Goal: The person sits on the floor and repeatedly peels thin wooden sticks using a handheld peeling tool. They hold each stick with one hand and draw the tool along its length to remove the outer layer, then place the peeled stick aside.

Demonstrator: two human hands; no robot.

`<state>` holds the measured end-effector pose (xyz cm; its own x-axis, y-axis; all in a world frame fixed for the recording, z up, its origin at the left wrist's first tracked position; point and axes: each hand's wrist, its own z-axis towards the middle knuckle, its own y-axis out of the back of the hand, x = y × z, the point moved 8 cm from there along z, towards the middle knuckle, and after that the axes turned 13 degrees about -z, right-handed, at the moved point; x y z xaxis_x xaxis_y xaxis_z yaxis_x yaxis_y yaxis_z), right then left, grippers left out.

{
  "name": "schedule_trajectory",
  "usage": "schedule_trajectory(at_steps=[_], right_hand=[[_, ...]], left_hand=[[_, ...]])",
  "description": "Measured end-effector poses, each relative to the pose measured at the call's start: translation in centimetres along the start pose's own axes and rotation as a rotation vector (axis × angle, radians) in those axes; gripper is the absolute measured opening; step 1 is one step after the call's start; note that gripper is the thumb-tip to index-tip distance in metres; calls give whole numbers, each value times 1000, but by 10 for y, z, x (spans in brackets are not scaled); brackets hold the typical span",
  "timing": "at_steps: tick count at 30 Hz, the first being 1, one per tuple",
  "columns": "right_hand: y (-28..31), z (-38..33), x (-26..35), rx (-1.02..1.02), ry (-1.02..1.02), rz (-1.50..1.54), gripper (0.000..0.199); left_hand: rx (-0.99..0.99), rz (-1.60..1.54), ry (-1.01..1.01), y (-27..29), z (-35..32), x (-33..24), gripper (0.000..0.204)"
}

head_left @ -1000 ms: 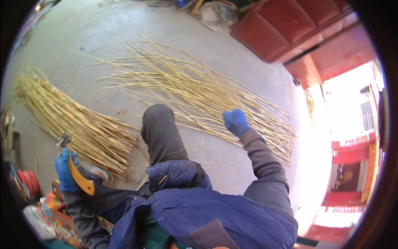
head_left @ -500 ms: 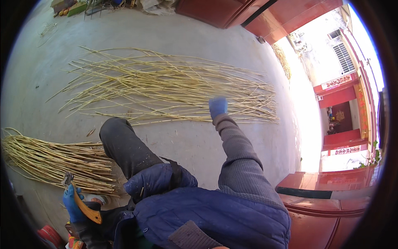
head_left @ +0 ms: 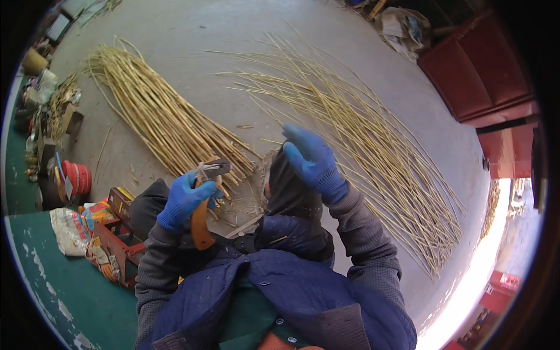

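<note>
The left hand [head_left: 184,201] in a blue glove is clamping its grip around an orange-handled cutter [head_left: 204,201] just above the bundled stalks [head_left: 163,116] on the floor, while the gloved right hand [head_left: 312,160] is hovering empty, fingers spread, near the loose stalks [head_left: 373,146].

the left hand [head_left: 182,201] covers most of the orange handle [head_left: 200,224] of the tool; the metal head [head_left: 214,168] at 12 o'clock of the fist is too small to identify by type. the palm of the right hand [head_left: 313,160] faces away, so any contents cannot be determined. the near ends of the bundled stalks [head_left: 163,119] are hidden behind the left hand and the knee [head_left: 291,192]. items along the wall at 9 o'clock [head_left: 44,111] are compressed and blurred by lens distortion.
</note>
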<state>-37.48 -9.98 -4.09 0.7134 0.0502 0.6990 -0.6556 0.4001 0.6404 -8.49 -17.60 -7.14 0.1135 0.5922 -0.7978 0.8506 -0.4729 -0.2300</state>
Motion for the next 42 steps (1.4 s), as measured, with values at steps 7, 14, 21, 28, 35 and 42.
schedule_trajectory(at_steps=[7, 14, 21, 28, 35, 42], right_hand=[[-122, 4, 73, 799, -366, 615, 42], [-167, -2, 70, 939, -544, 655, 38], [-205, 44, 77, 835, -437, 687, 39], [-307, 75, -14, 620, -442, 646, 43], [-433, 11, -92, 843, -125, -412, 44], [-531, 14, -107, 1035, 10, -913, 43]], left_hand=[[59, 203, -74, 10, -14, -5, 41], [13, 196, -148, 38, -4, 27, 49], [-31, -67, -209, 69, 18, 11, 42], [-359, -408, -352, 209, 17, -59, 53], [-235, -1070, -403, 259, -6, -54, 58], [-333, -677, -260, 240, -7, -63, 63]])
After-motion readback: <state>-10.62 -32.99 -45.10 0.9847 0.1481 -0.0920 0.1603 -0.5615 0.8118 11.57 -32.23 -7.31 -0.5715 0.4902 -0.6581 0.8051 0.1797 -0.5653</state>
